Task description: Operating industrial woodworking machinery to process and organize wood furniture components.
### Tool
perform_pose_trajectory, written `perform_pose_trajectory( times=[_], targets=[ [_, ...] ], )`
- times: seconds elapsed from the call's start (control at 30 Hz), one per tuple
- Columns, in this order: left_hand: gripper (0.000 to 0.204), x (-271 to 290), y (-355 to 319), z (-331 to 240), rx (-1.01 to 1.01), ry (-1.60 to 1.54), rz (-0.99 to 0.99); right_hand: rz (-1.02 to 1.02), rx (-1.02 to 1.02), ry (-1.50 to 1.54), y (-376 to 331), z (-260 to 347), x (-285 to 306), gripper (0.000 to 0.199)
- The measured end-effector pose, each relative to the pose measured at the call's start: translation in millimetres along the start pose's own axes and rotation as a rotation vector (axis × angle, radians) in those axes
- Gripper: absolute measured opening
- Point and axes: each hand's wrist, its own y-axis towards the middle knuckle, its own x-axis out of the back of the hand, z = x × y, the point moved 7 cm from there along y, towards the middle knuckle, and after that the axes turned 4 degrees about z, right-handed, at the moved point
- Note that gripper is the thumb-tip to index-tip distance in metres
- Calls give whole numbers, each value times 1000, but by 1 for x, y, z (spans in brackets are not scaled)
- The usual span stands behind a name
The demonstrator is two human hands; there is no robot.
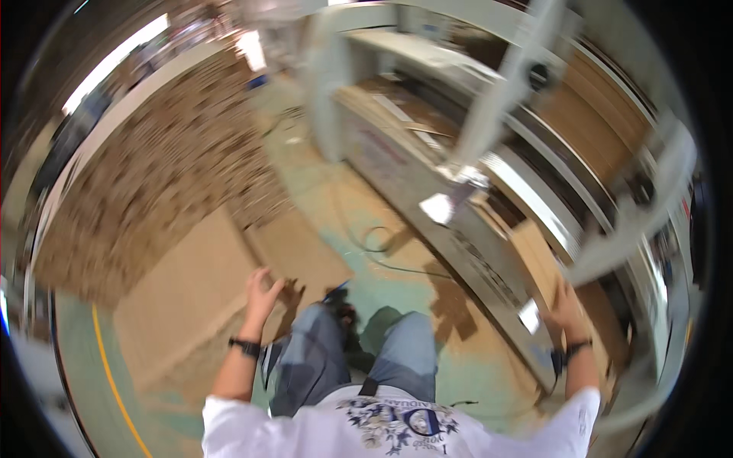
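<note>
Here, my left hand (262,288) hangs half open, fingers spread, holding nothing, just over the flat brown cardboard sheets (229,267) stacked beside my leg. My right hand (565,309) rests on cardboard (546,259) at the long metal machine (458,229); its grip I cannot tell. Sheets are matte, stiff, square-edged: best lifted by opposite edges, kept level.

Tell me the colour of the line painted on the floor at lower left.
Yellow: a thin curved floor line on pale green floor, seen best in the head view.
</note>
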Motion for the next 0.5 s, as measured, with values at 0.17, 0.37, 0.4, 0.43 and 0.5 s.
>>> perform_pose_trajectory(
  times=[0.17, 0.37, 0.4, 0.43, 0.5],
  targets=[
    [48, 54, 15, 87, 316, 64, -128, 49, -152, 203, -46, 30, -8, 102],
    [53, 103, 35, 209, 598, 280, -134, 451, -16, 980, -32, 238, -19, 93],
    [55, 103, 39, 227, 621, 367, -97, 488, 62, 1039, -18, 272, -26, 92],
    [58, 96, 47, 236, 636, 449, -52, 516, 132, 1094, 2, 301, -39, 90],
    [57, 79, 49, 254, 637, 458, -35, 686, 197, 1189, 42, 368, -73, 84]
  ],
)
